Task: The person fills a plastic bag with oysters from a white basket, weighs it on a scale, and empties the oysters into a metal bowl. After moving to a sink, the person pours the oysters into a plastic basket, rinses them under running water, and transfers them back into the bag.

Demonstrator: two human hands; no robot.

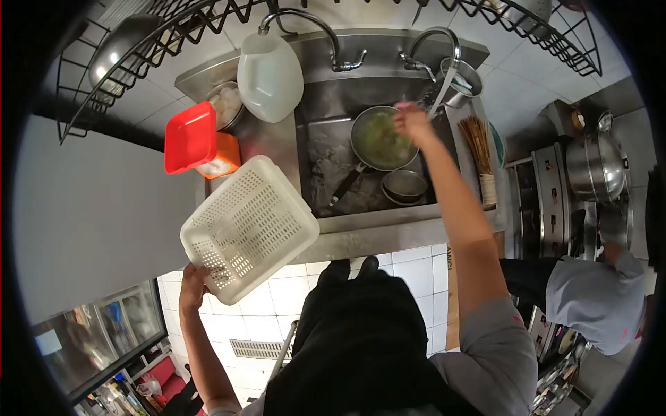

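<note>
My left hand [194, 283] is closed on the lower left corner of a white perforated plastic basket [253, 222], held tilted in front of the sink's left side. No contents show in it. My right hand [414, 123] is over the right rim of a frying pan [381, 142]; its fingers are blurred by motion. The pan lies in the metal sink [333, 118], holding cloudy greenish liquid, with its black handle pointing down and left. Below the pan is a small round bowl [404, 184]. Water runs from the right faucet [444, 41] beside my right hand.
Left of the sink stand a whitish plastic jug [270, 78], an open red container [191, 139] and a metal pot [225, 104] with pale contents. A stick brush [475, 142] leans at the right. Wire racks [555, 41] overhang the sink. Another person [590, 298] works at the right.
</note>
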